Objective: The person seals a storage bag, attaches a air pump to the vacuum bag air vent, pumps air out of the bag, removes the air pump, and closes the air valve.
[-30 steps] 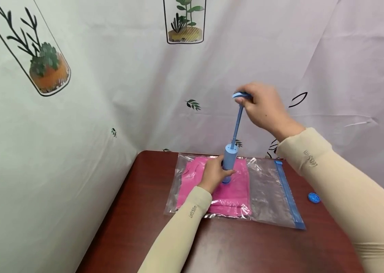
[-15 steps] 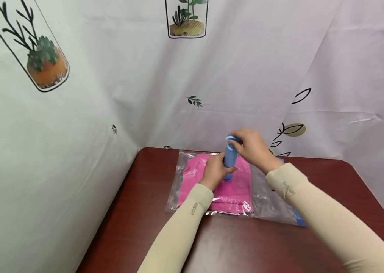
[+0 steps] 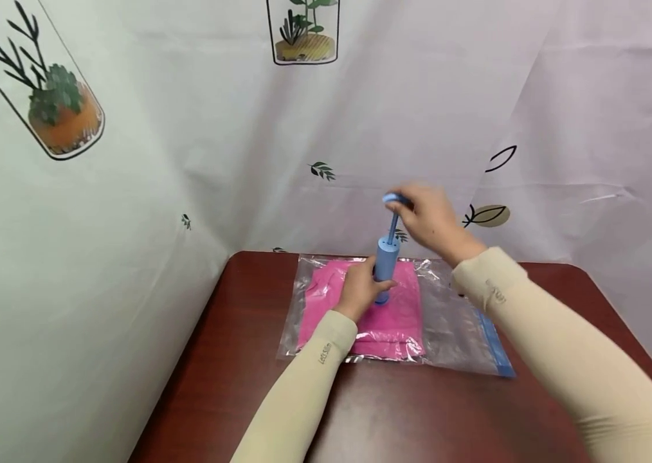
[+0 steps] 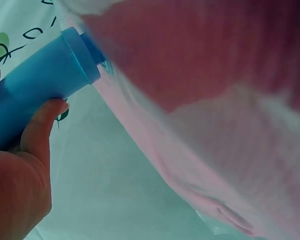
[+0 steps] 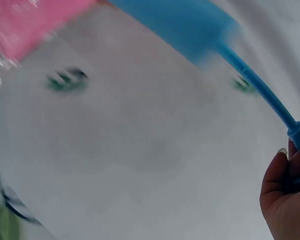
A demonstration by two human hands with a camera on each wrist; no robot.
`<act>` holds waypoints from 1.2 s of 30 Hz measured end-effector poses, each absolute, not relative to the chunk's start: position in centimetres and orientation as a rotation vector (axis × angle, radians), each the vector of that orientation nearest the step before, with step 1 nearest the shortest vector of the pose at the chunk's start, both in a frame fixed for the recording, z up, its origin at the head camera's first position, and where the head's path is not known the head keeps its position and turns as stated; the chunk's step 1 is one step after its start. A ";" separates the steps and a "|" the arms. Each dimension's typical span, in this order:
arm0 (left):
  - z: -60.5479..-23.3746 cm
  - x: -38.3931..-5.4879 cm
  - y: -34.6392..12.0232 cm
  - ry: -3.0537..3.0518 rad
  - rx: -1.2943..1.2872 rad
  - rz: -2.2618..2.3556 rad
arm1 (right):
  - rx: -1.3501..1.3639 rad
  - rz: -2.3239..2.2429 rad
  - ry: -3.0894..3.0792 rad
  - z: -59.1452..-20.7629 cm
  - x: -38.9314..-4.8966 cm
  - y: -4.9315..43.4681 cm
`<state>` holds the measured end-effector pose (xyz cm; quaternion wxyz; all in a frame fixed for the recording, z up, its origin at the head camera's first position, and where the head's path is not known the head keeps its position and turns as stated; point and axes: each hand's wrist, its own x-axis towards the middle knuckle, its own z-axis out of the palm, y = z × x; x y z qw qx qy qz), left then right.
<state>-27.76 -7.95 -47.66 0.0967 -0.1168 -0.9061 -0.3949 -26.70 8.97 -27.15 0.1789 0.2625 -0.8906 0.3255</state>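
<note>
A blue hand pump (image 3: 386,262) stands almost upright on a clear plastic storage bag (image 3: 453,334) with folded pink cloth (image 3: 386,329) inside. My left hand (image 3: 357,289) grips the pump's barrel low down, thumb across its near side. Up at the top, my right hand (image 3: 429,215) holds the pump's handle, and part of the rod shows between handle and barrel. In the left wrist view the barrel (image 4: 45,80) meets a small round fitting on the bag. The right wrist view shows the rod (image 5: 262,90) drawn out of the barrel, which is blurred.
The bag lies on a dark red-brown table (image 3: 407,411) near its back edge. A blue zip strip (image 3: 495,344) runs along the bag's right end, partly behind my right sleeve. White printed cloth (image 3: 199,128) hangs behind and to the left.
My right hand pushed the handle down onto the barrel, then raised it partway again, lower than at first. My left hand keeps its grip on the barrel.
</note>
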 end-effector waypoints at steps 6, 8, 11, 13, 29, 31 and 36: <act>-47.0 -27.5 -8.9 -2.710 -0.311 -1.138 | 0.722 0.873 -2.439 -20.3 -27.2 8.1; -47.9 -28.3 -9.0 -2.696 -0.325 -1.119 | 0.718 0.868 -2.414 -19.6 -27.1 8.1; -46.0 -27.7 -8.7 -2.749 -0.324 -1.154 | 0.728 0.846 -2.380 -20.5 -27.1 8.6; -47.7 -28.6 -8.6 -2.713 -0.359 -1.104 | 0.734 0.823 -2.373 -21.8 -27.0 8.9; -52.9 -32.6 -8.7 -2.696 -0.423 -1.030 | 0.763 0.894 -2.553 -34.7 -26.2 7.9; -53.0 -32.6 -8.8 -2.689 -0.423 -1.021 | 0.761 0.913 -2.549 -34.5 -26.2 7.8; -52.6 -32.0 -8.8 -2.694 -0.399 -1.029 | 0.733 0.957 -2.543 -32.1 -26.4 7.8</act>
